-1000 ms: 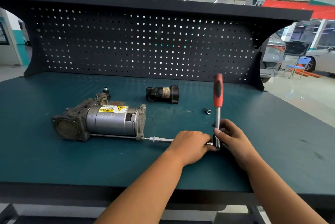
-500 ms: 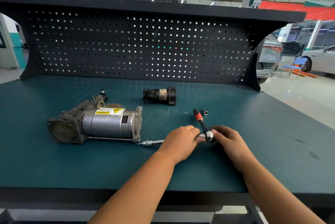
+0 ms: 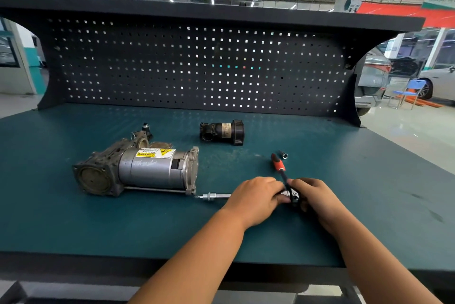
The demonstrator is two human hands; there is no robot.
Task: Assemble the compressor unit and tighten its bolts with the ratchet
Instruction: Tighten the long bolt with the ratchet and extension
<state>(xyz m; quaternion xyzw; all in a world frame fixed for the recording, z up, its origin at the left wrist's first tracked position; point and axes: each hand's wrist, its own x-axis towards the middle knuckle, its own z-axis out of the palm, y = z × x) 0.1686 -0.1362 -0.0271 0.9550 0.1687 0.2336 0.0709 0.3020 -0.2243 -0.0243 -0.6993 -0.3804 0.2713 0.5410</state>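
Near the front edge of the teal workbench point(image 3: 73, 225), both hands meet at the head of the ratchet point(image 3: 279, 165). The left hand point(image 3: 256, 196) lies knuckles-up, its fingers curled down over the right end of a slim steel extension bar point(image 3: 216, 196) and gripping it where it joins the ratchet head. The right hand point(image 3: 318, 199) has fingers and thumb wrapped closely round that head from the right, so bare metal shows only between the two hands. From there the ratchet's black shank and red grip slant away to the far left, low over the bench. The bar runs left along the surface to the lower right corner of the compressor unit point(image 3: 147, 170); whether its tip touches cannot be told. The unit lies on its side left of centre, a yellow warning label on top. A small socket point(image 3: 284, 155) sits just beyond the red grip. Farther back lie a black cylindrical part point(image 3: 221, 132) and a small black cap point(image 3: 146, 127), before the pegboard point(image 3: 197, 69).
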